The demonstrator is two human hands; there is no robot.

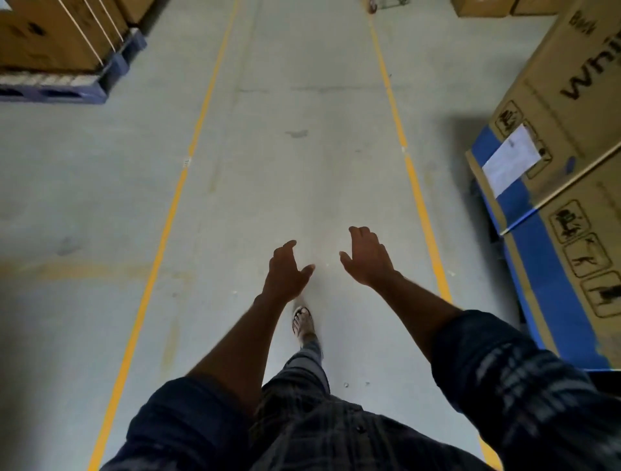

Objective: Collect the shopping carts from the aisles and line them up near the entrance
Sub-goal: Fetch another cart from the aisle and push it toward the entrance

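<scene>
— Which step are we on?

— In the head view we judge it to be the fetching step: we are walking down the aisle with nothing in tow. Our left hand [285,269] and right hand [368,257] reach out ahead. Their fingers are loosely curved, the thumbs spread, and they hold nothing.

— And the cart?

— None is within reach. At the far top edge a thin wheeled metal frame [386,4] pokes in, close to the far end of the right-hand line. It may be a cart, but too little of it shows for us to tell.

— So what does the next move call for?

— We think we should walk on between the painted yellow floor lines [174,201] until a handle is in reach, then close both hands round it.

— What are the surfaces around us?

— The smooth, matt grey concrete floor [302,151] is faintly stained. On our right are large brown corrugated cardboard cartons [571,101] with blue bands and black handling symbols, and a white paper label [510,161] is stuck on one. On our left, brown cardboard boxes bound with pale straps [50,33] sit on a dark blue slatted pallet [67,90]. Our dark checked cloth sleeves [504,369] are pushed up above the forearms, and one sandalled foot [302,322] is forward.
</scene>
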